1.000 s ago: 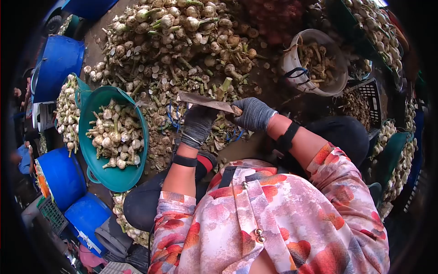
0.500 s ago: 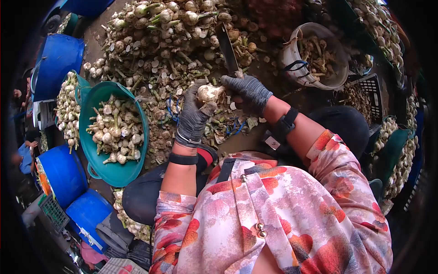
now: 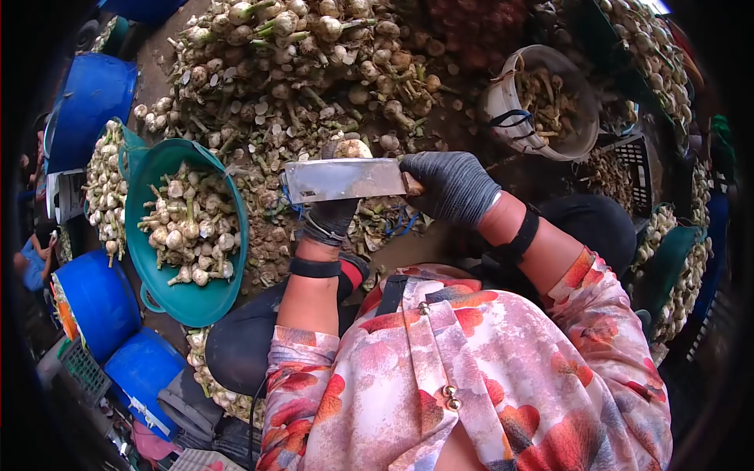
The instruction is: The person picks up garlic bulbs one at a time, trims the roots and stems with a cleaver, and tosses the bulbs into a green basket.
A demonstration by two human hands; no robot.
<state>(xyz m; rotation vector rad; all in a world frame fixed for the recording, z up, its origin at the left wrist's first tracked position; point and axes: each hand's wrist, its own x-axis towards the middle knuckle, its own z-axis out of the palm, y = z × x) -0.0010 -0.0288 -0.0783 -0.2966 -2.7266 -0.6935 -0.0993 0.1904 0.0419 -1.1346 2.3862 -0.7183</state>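
My right hand [image 3: 454,187], in a grey knitted glove, is closed round the wooden handle of a cleaver [image 3: 345,180]. Its broad blade lies crosswise in front of my left hand [image 3: 330,217] and hides most of its fingers. Above the blade's upper edge shows the top of a pale garlic bulb [image 3: 350,148], held in the gloved left hand. Beyond both hands spreads a big heap of garlic bulbs [image 3: 306,47] with stalks, with cut stems and peelings nearer to me. A green basin [image 3: 243,267] of trimmed bulbs stands to the left.
At the upper right, a white bucket [image 3: 503,106] contains cut stalks, beside a black crate [image 3: 640,169]. Blue tubs [image 3: 98,302] line the left side. More garlic [image 3: 106,184] is piled behind the green basin. A person in blue [image 3: 35,263] is at the far left.
The cleaver has swung from pointing away from me to lying crosswise over my left hand. My right hand has moved slightly right and down. The left hand still holds the bulb.
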